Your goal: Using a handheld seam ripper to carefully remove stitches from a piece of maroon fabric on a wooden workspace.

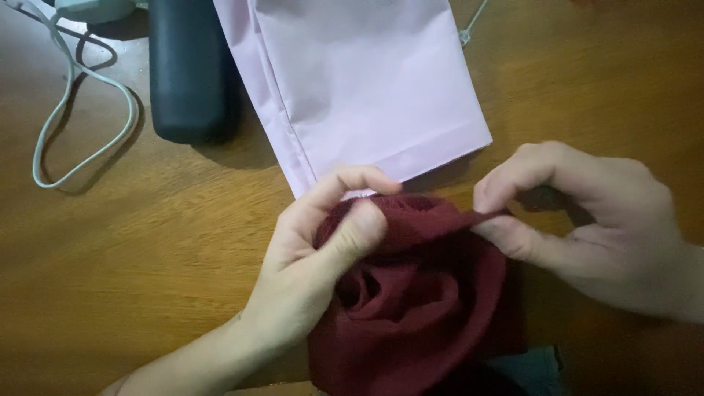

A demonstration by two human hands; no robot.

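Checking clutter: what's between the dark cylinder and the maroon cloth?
Head view: the pink paper bag's lower left corner and bare wooden table lie between the dark cylinder and maroon cloth.

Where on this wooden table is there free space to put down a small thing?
The table is bare at lower left, bordered by the white cable, the dark case and the left hand. Upper right, beyond the pink bag and above the right hand, is bare too. The middle is crowded by the maroon cloth.

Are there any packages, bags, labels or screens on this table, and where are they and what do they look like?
Paper bag: top centre of the wooden table, lying flat, pale pink, rectangular, folded side crease, plain face.
Case: left of the bag, dark, oblong, rounded end, no label visible.
No screens or signs in view.
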